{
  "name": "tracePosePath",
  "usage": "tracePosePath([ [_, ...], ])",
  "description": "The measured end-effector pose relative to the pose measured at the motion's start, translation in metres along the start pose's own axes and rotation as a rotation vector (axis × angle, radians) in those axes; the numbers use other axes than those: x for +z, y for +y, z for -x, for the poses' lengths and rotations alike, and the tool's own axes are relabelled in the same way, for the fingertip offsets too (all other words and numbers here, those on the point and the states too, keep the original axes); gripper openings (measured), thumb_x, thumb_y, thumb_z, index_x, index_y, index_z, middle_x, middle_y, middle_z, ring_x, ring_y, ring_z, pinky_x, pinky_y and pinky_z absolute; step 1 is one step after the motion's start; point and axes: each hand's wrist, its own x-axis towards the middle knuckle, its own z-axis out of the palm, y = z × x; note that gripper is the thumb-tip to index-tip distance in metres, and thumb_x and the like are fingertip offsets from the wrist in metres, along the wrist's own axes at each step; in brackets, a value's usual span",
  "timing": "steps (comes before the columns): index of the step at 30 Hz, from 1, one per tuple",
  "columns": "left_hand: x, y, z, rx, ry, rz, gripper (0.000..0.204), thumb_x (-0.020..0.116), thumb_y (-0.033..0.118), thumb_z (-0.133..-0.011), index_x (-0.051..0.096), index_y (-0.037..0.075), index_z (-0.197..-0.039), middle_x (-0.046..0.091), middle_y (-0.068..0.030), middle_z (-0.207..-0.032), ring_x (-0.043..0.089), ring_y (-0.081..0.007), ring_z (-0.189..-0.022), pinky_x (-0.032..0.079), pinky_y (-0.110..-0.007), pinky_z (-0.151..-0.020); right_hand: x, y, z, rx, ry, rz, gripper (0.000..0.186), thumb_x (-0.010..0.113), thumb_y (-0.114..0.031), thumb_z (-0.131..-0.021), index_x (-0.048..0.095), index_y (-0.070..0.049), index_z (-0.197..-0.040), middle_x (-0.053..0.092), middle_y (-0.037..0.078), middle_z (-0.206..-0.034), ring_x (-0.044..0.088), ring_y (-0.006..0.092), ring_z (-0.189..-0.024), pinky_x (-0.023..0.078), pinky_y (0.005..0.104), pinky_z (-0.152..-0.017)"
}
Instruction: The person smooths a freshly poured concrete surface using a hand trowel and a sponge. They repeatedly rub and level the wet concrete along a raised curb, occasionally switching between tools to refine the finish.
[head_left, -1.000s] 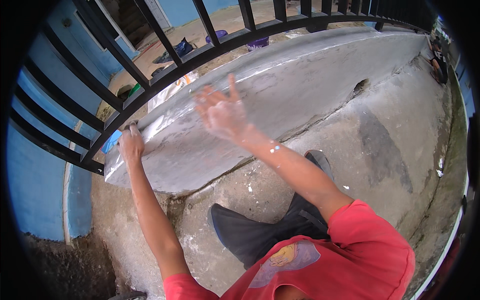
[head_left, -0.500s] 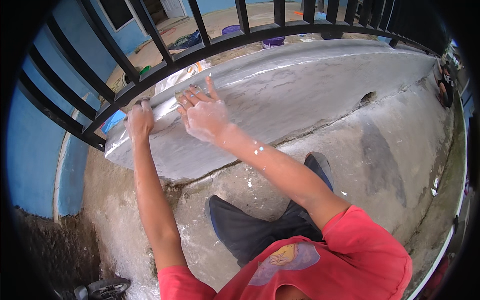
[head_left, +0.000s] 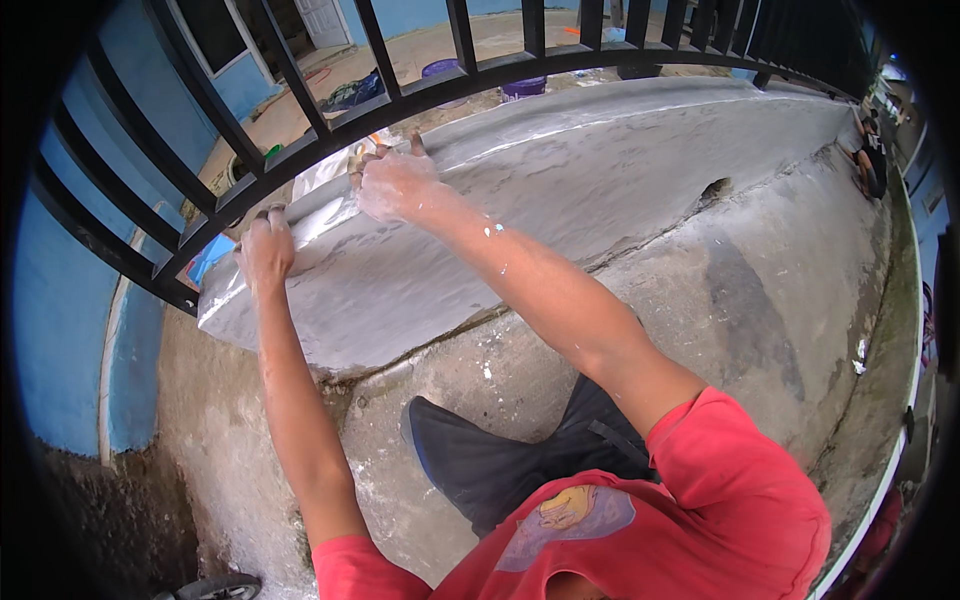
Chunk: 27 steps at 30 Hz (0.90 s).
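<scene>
A low grey plastered wall [head_left: 560,165] with white smears along its upper edge runs across in front of me. My left hand [head_left: 267,250], dusted white, has its fingers bent over that edge near the wall's left end. Farther right, my right hand [head_left: 395,185] lies at the upper edge, whitish and wet-looking with plaster. Its fingers bend over toward the far side, one sticking up. The small flat piece seen under its fingers earlier is mostly hidden behind the hand now.
Black metal fence bars [head_left: 330,125] stand just beyond the wall, close above both hands. Behind them are a white sack [head_left: 325,170] and purple buckets [head_left: 523,89]. A dark hole [head_left: 713,190] marks the wall's base. Another person [head_left: 872,160] is at far right.
My right hand has moved away from me, from the wall's near face up to its top edge, with its fingers now bent over. The left hand stays at the edge. The view has shifted slightly.
</scene>
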Motion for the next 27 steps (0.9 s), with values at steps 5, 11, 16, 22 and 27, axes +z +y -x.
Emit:
tracePosePath([
  [5,-0.006,0.002,0.011,0.053,0.065,0.055,0.063,0.034,0.047,-0.107,0.074,0.0,-0.121,0.069,-0.0329,-0.125,0.062,-0.0476,-0.125,0.036,-0.057,-0.114,-0.04,0.135,0.018,0.321,-0.003,0.129,0.054,0.031,-0.034,-0.106,0.071,-0.009,-0.133,0.067,0.017,-0.143,0.058,0.035,-0.139,0.007,0.0663,-0.13],
  [11,-0.007,0.022,0.012,0.024,0.054,0.036,0.06,0.036,0.044,-0.105,0.074,0.0,-0.12,0.069,-0.0329,-0.125,0.063,-0.0486,-0.123,0.037,-0.058,-0.114,-0.006,0.077,-0.011,0.227,0.034,0.123,0.048,0.044,-0.03,-0.099,0.076,-0.006,-0.125,0.062,0.018,-0.149,0.053,0.0373,-0.145,0.007,0.0687,-0.128],
  [16,-0.003,0.009,0.004,0.049,0.037,0.006,0.059,0.036,0.043,-0.105,0.075,0.001,-0.12,0.069,-0.0322,-0.126,0.063,-0.0486,-0.124,0.036,-0.058,-0.114,0.025,-0.031,-0.033,0.039,0.118,0.004,0.048,0.043,-0.033,-0.105,0.077,0.0,-0.114,0.069,0.024,-0.135,0.06,0.0351,-0.137,0.024,0.0656,-0.126],
  [22,-0.014,0.017,0.011,0.002,0.047,0.02,0.059,0.036,0.042,-0.105,0.075,0.0,-0.119,0.07,-0.0318,-0.125,0.063,-0.048,-0.124,0.037,-0.057,-0.115,-0.025,0.095,0.002,0.309,0.078,0.167,0.05,0.039,-0.034,-0.105,0.079,-0.003,-0.111,0.072,0.021,-0.132,0.068,0.0358,-0.127,0.044,0.054,-0.116],
  [27,-0.01,0.023,0.013,0.001,0.047,0.021,0.059,0.036,0.043,-0.105,0.075,0.002,-0.121,0.07,-0.031,-0.126,0.063,-0.0474,-0.125,0.036,-0.057,-0.115,0.02,-0.047,-0.034,0.065,0.093,0.011,0.042,0.05,-0.03,-0.097,0.076,-0.009,-0.123,0.069,0.018,-0.138,0.064,0.0305,-0.132,0.05,0.0509,-0.11],
])
